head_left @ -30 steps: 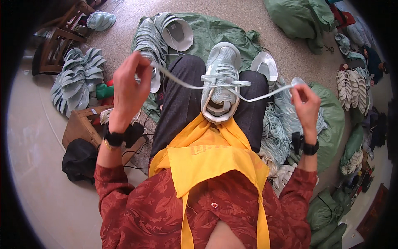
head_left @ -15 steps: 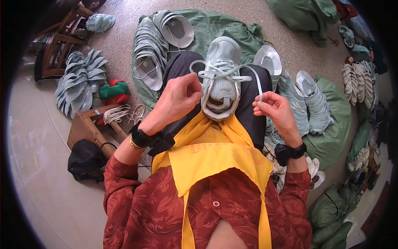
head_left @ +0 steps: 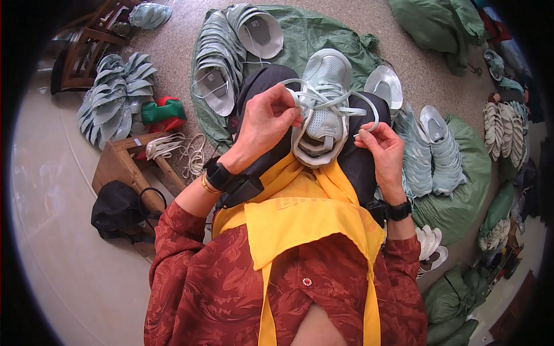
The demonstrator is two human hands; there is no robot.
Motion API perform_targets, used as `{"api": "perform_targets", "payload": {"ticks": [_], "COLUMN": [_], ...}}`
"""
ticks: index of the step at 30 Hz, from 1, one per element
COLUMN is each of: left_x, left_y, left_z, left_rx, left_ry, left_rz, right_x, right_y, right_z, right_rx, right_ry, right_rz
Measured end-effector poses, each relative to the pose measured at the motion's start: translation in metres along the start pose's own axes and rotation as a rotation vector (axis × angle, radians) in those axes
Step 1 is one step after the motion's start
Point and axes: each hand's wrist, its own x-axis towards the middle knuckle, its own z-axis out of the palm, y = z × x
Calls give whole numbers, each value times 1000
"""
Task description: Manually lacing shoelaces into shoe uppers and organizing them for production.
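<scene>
A pale grey-green sneaker (head_left: 326, 68) rests between my knees with its toe pointing away from me. Its flat shoelace (head_left: 369, 104) crosses loosely over the tongue. My left hand (head_left: 264, 128) is closed at the shoe's left side, pinching a loop of the lace. To the right of the shoe, my right hand (head_left: 382, 151) pinches the other part of the lace near its end, between thumb and forefinger. The heel opening faces me, above a yellow apron (head_left: 300, 225) on my lap.
Stacked shoe uppers (head_left: 219, 49) lie on a green sack (head_left: 311, 29) ahead. More uppers (head_left: 435, 150) sit on another green sack (head_left: 470, 196) at right. At left are a wooden stool (head_left: 124, 164) with white laces (head_left: 164, 147), a black bag (head_left: 118, 213) and fanned grey-green pieces (head_left: 109, 104).
My right hand has drawn in toward the shoe and closed nearer the lace's end. My left hand has lifted its lace slightly. The whole view has shifted a little.
</scene>
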Motion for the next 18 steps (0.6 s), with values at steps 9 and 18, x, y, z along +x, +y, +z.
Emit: {"api": "perform_targets", "payload": {"ticks": [9,18], "left_x": [0,-4], "left_y": [-5,-4], "left_z": [5,9], "left_rx": [-2,199], "left_ry": [54,103], "left_rz": [28,104], "right_x": [0,0], "right_y": [1,1], "right_z": [4,9], "right_rx": [-18,54], "right_ry": [6,28], "right_rz": [-22,-49]}}
